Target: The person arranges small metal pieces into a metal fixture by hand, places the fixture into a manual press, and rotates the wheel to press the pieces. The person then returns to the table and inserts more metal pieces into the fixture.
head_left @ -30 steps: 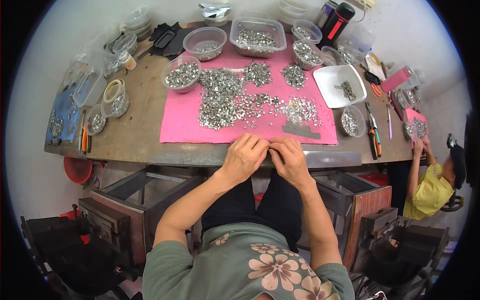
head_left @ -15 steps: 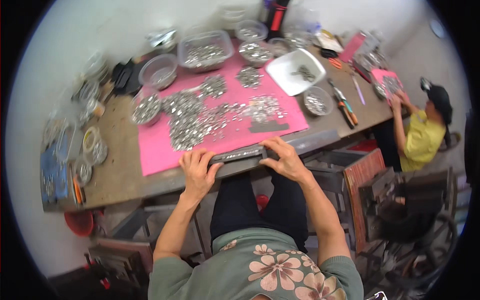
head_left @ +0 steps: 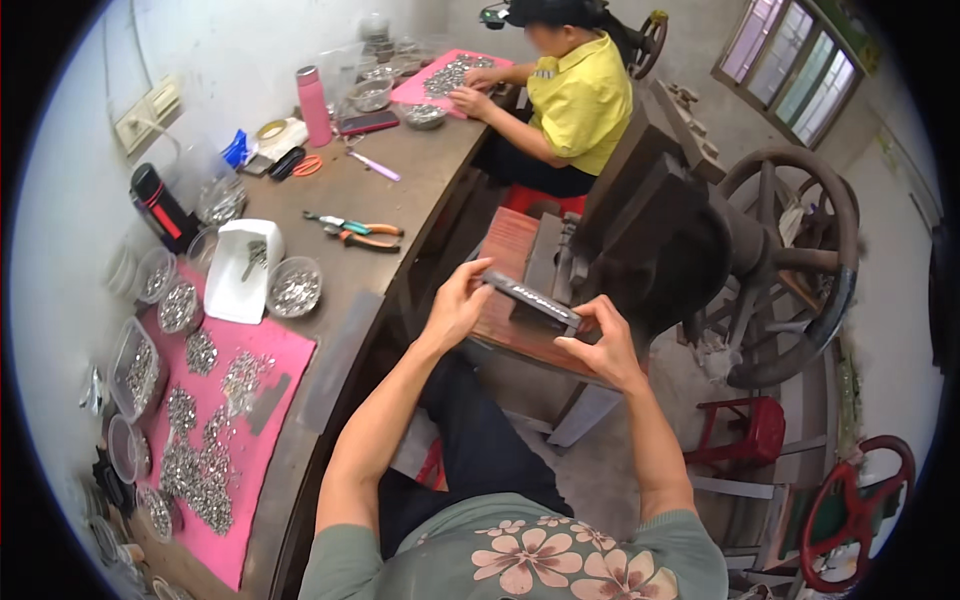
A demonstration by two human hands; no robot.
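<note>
Between my two hands is a narrow dark bar (head_left: 533,299) with a row of small shiny metal pieces along its top. My left hand (head_left: 459,305) pinches its left end. The fingers and thumb of my right hand (head_left: 607,343) close on the other end. The bar is tilted, its right end nearer to me, and it is held over a red-brown wooden board (head_left: 496,312). Just beyond it stands a dark metal machine (head_left: 660,215) with a large spoked handwheel (head_left: 845,290). Whether the bar touches the machine's base cannot be told.
Along the left runs a workbench (head_left: 345,285) with a pink mat (head_left: 285,350) under heaps of metal pieces. Several tubs, a white tray (head_left: 240,300) and pliers (head_left: 365,238) lie there. A co-worker in a yellow shirt (head_left: 590,100) sits at the far end. A red stool (head_left: 750,430) stands right.
My view and body have turned right, from the pink mat to the machine. Both hands have carried the bar away from the bench edge and still hold it by its ends.
</note>
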